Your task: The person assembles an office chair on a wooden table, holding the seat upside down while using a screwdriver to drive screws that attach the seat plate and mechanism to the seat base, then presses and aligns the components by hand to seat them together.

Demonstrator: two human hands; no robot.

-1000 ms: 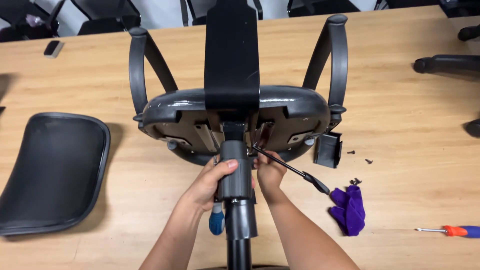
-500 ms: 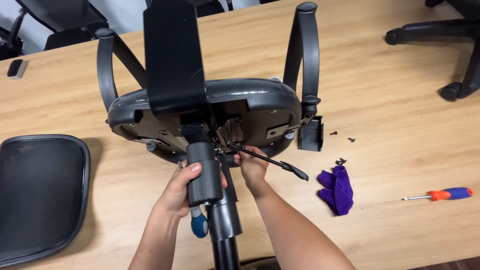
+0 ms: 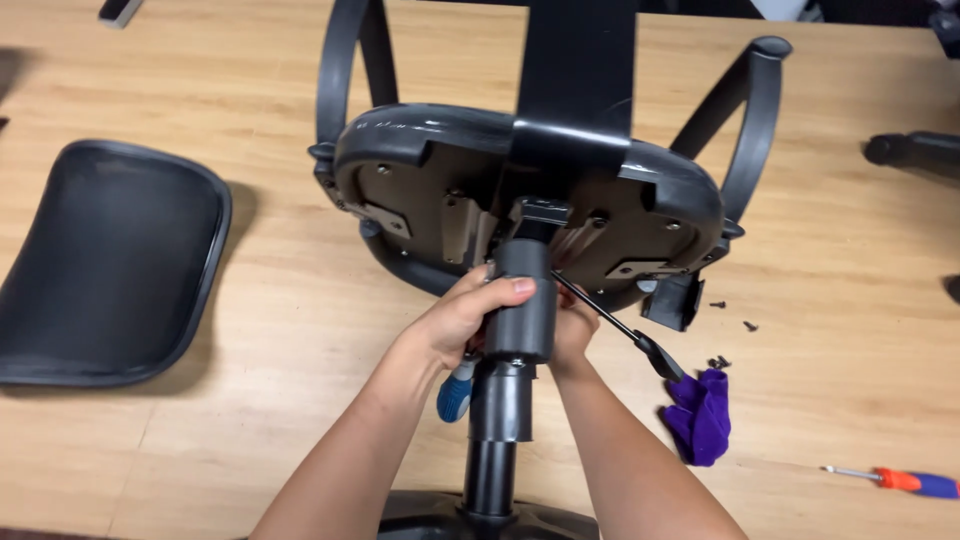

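At nine o'clock a black seat pan [image 3: 105,262] lies flat on the table [image 3: 270,330]; at centre your left hand [image 3: 455,322] is clamped round the column [image 3: 520,312], whose long axis runs six to twelve and points into the underside of the chair [image 3: 440,190]. Your right hand [image 3: 572,332] sits behind the column, its grip unclear. A lever [image 3: 625,330] angles toward four o'clock, near a purple cloth [image 3: 702,418] and a screwdriver [image 3: 900,481].
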